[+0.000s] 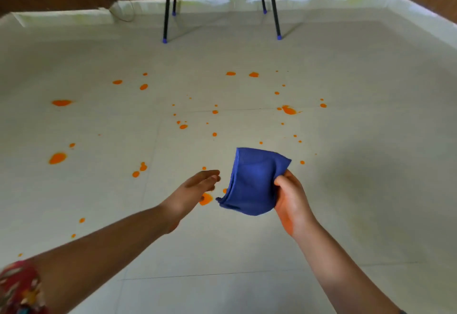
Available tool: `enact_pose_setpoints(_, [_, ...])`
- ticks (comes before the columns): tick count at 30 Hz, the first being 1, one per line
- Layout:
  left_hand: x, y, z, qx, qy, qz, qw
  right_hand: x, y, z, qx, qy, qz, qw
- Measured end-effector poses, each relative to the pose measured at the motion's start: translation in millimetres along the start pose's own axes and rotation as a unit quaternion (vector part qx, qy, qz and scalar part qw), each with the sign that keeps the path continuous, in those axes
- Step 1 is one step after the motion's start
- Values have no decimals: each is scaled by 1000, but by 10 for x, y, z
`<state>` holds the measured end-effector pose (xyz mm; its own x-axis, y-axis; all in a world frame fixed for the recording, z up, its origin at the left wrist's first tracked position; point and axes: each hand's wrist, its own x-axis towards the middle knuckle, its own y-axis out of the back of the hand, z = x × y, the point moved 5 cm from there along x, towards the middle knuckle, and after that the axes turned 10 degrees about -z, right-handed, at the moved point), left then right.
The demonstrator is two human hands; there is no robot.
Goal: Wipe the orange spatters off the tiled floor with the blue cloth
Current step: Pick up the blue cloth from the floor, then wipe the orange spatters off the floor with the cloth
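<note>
Gripping the folded blue cloth (252,182) by its right edge, the right hand (293,202) is holding it above the tiled floor (247,247) (orange spatters (205,199) all around), while the left hand (195,187) is hovering released just beside it

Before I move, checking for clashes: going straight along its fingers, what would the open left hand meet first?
Probably the folded blue cloth held by the right hand; the left hand points toward it, though depth is unclear.
</note>
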<state>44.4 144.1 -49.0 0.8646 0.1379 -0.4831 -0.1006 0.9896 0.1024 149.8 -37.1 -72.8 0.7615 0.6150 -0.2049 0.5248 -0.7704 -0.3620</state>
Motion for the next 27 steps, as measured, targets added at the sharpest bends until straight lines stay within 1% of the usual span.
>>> enact_pose_setpoints(1, [-59, 27, 0, -28, -5, -6, 1000, 27, -146, -20, 15, -6, -29, 999])
enact_pose_setpoints(3, [-174, 75, -53, -92, -16, -6, 996, 57, -398, 20, 13, -31, -47, 998])
enact_pose_setpoints(5, [-272, 101, -107, -163, -17, 11, 986, 67, -551, 124, -4, -60, -23, 998])
enact_pose_setpoints(8, [-406, 113, -176, -207, -19, 7, 978, 42, -676, 332, -24, -99, 25, 994])
enact_pose_setpoints(10, [-455, 126, -227, -232, -13, 12, 972, 15, -735, 399, -98, -80, 53, 991])
enact_pose_setpoints(12, [-466, 149, -288, -262, 6, 31, 964, -44, -831, 369, -187, -35, 63, 980])
enact_pose_setpoints(13, [-465, 146, -294, -285, 15, 32, 958, -77, -887, 351, -208, -13, 55, 976])
enact_pose_setpoints(15, [-463, 138, -241, -336, 9, 29, 941, -166, -1055, 318, -190, -13, 9, 982])
enact_pose_setpoints(17, [-468, 186, -154, -324, -23, 47, 945, -222, -1223, 306, -187, -25, -58, 980])
enact_pose_setpoints(19, [-471, 244, -47, -275, -55, 75, 957, -237, -1304, 265, -240, -9, -94, 966])
enact_pose_setpoints(21, [-468, 325, 44, -238, -78, 90, 964, -208, -1390, 195, -271, 10, -109, 956])
enact_pose_setpoints(24, [-446, 427, 100, -193, -86, 97, 973, -100, -1455, 107, -276, 20, -115, 954])
enact_pose_setpoints(27, [-472, 516, 147, -205, -70, 77, 973, -65, -1512, 42, -328, 39, -106, 938])
